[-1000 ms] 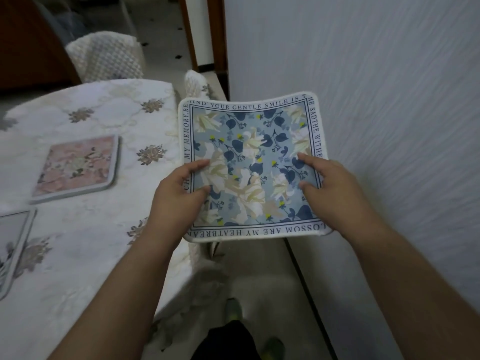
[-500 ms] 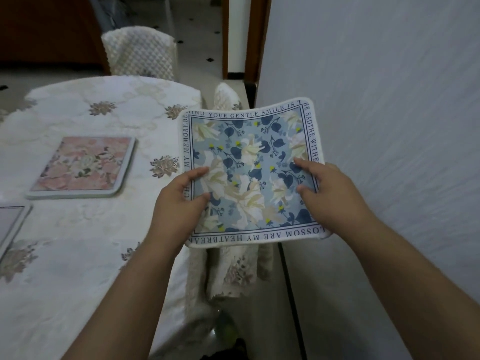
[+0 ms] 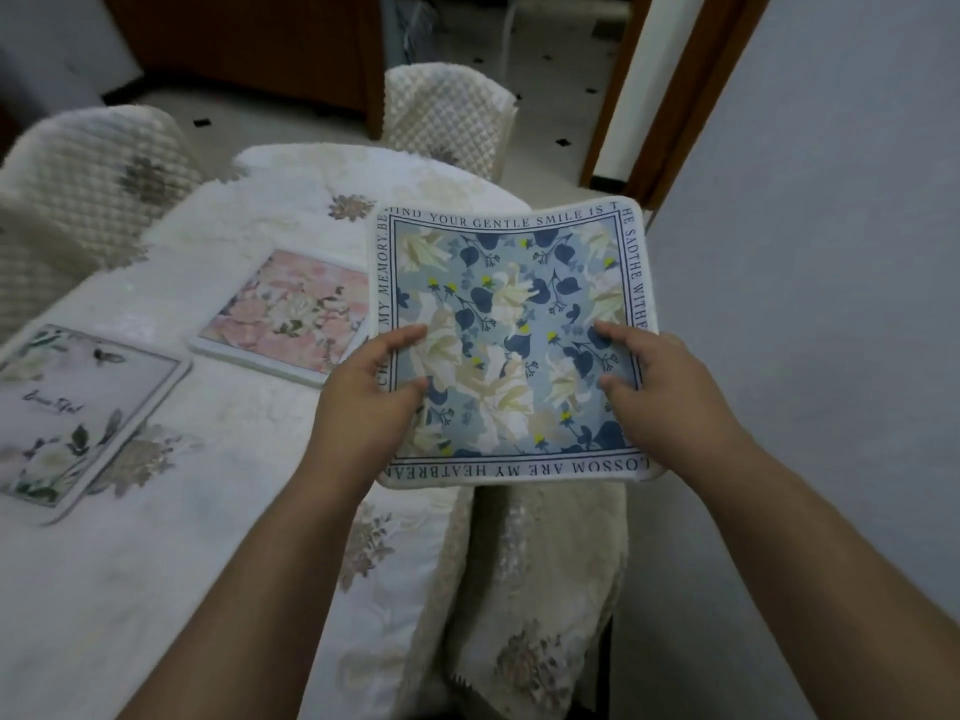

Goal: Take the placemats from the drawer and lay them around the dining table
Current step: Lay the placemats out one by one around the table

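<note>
Blue and cream flowers cover the square placemat [image 3: 511,345] held flat between two hands, above the table's [image 3: 218,511] right edge. The left hand [image 3: 371,402] grips the mat's left side, thumb on top and fingers underneath. The right hand [image 3: 660,402] grips the right side the same way. The mat sags slightly in the middle, its far corners curling up. A white border carries dark printed lettering all around. On the table, left of the held mat, lies a pink flowered mat [image 3: 291,317]; further left lies a pale mat with white blooms [image 3: 67,413]. A cream patterned cloth covers the table. Padded chairs [image 3: 449,119] stand beyond it.
</note>
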